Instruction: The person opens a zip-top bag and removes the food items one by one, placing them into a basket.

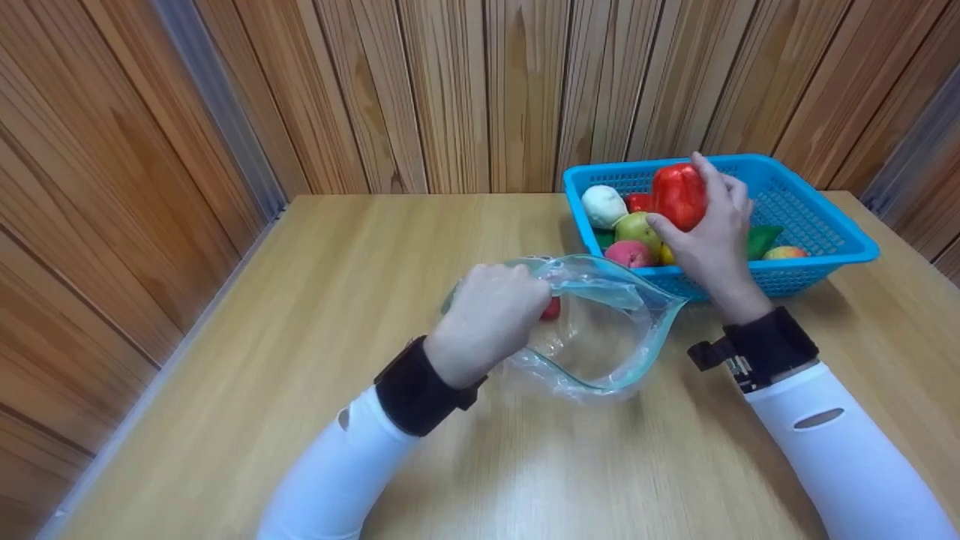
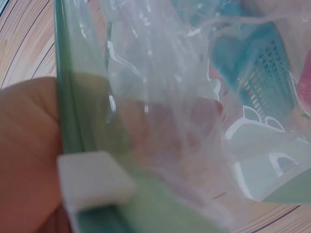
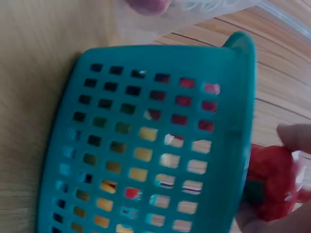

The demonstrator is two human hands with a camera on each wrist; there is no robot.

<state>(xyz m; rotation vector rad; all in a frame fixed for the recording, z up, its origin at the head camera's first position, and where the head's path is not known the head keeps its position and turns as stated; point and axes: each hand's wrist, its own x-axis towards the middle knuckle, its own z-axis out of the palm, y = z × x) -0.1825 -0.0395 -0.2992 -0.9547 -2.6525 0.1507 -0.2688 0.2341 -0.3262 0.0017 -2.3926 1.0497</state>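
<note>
Over the near part of a blue basket (image 1: 806, 264), my right hand (image 1: 716, 232) holds a red bell pepper (image 1: 679, 196) between thumb and fingers. The right wrist view shows the same bell pepper (image 3: 274, 182) just past the basket's rim. My left hand (image 1: 491, 315) grips the edge of a clear zip bag (image 1: 637, 367) with a green rim, its mouth spread wide toward the basket. A white slider (image 2: 95, 179) shows on the bag's edge beside the left hand. Inside the bag, a red item (image 1: 551, 308) is partly hidden by that hand.
In the basket lie a white rounded item (image 1: 604, 206), a green pear-like fruit (image 1: 637, 231), a pink fruit (image 1: 630, 254), a green piece (image 1: 763, 241) and a red-yellow fruit (image 1: 785, 253). Wood-panelled walls (image 1: 450, 90) stand behind and left of the wooden table (image 1: 315, 300).
</note>
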